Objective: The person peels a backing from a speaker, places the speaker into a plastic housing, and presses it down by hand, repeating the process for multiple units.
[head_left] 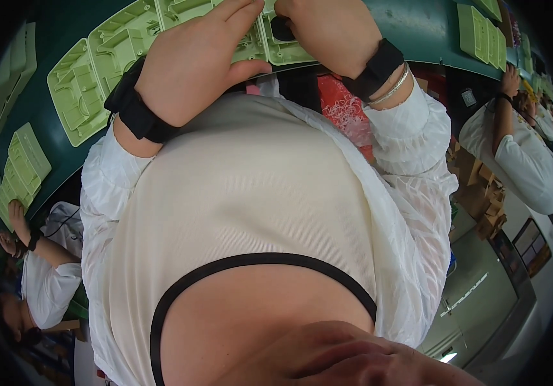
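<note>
At the top of the view, a row of light green moulded plastic housings with ribs and inner compartments lies on the table in front of me. My left hand rests over the housings, fingers stretched out and thumb apart, with nothing visible in it. Just to its right, my right hand is curled above the right end of the row. Beside its curled fingers shows a small dark round part, seated in or held against a housing; I cannot tell which. The right fingertips are hidden or cut off by the upper edge.
The table has a dark green top. More green housings lie at the far right and others at the left. Co-workers' hands are at both sides. A red patterned bag shows below the table edge.
</note>
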`<state>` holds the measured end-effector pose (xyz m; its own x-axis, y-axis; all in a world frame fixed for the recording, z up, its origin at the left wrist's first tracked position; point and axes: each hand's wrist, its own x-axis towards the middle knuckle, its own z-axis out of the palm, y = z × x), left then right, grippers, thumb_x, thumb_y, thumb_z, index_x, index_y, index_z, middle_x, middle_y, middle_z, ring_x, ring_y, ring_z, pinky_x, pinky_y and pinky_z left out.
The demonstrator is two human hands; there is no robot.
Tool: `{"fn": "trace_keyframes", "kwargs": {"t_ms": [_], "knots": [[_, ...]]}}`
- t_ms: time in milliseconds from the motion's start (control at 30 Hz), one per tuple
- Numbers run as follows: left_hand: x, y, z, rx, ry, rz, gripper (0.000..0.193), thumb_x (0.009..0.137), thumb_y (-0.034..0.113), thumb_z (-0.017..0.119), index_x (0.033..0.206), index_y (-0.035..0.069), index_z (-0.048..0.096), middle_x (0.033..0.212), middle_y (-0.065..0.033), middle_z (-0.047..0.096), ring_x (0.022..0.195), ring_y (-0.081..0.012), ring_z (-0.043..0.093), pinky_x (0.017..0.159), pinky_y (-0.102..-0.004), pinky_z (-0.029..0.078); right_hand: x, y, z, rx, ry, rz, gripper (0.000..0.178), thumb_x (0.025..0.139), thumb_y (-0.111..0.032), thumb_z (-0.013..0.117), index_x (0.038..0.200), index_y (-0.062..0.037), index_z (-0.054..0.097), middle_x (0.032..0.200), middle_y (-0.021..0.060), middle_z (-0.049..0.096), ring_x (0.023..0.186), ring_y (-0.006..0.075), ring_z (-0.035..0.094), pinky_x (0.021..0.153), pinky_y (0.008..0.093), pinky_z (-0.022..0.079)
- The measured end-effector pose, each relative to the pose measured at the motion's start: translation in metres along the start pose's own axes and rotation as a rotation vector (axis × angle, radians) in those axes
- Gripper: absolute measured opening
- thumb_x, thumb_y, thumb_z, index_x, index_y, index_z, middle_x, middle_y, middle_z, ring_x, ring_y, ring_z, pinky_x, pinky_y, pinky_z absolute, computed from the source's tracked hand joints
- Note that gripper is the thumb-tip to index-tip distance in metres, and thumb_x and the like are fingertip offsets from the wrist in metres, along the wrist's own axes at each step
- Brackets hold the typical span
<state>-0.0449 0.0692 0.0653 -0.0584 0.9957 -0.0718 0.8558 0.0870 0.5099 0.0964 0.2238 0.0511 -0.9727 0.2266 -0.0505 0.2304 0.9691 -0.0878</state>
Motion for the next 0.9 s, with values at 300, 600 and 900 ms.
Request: {"fn": "trace_keyframes", "kwargs": {"t_ms": [300, 600, 900], "knots": [[-0.001, -0.002, 0.002, -0.007, 0.023, 0.01, 0.069, 0.085, 0.034, 0.078, 0.139, -0.002, 0.053, 0.147, -0.018, 0.055, 0.104, -0.038, 0.07, 0.087, -0.0433, 0.058, 0.004, -0.003, 0.001, -0.123, -0.02, -0.075, 0.014, 0.085, -0.012, 0.062, 0.09, -0.0054, 0.073, 0.097, 0.0118, 0.066, 0.1, 0.029, 0.065, 0.085, 0.0388, 0.055], [0.0, -0.001, 0.0, -0.009, 0.019, 0.043, 0.07, 0.085, 0.034, 0.078, 0.139, -0.003, 0.054, 0.147, -0.017, 0.056, 0.1, -0.0366, 0.071, 0.085, -0.0424, 0.058, -0.022, 0.002, -0.032, 0.086, 0.075, 0.091, 0.033, 0.088, -0.017, 0.066, 0.117, -0.0001, 0.062, 0.111, 0.0162, 0.066, 0.106, 0.0358, 0.063, 0.09, 0.0429, 0.052], [-0.002, -0.003, 0.0, -0.012, -0.001, 0.011, 0.069, 0.084, 0.034, 0.078, 0.138, -0.004, 0.055, 0.149, -0.0165, 0.054, 0.097, -0.0355, 0.072, 0.082, -0.0418, 0.059, -0.046, -0.013, -0.001, 0.185, 0.084, -0.027, 0.067, 0.087, -0.043, 0.077, 0.13, 0.0038, 0.055, 0.135, 0.0277, 0.058, 0.131, 0.041, 0.052, 0.112, 0.0502, 0.038]]}}
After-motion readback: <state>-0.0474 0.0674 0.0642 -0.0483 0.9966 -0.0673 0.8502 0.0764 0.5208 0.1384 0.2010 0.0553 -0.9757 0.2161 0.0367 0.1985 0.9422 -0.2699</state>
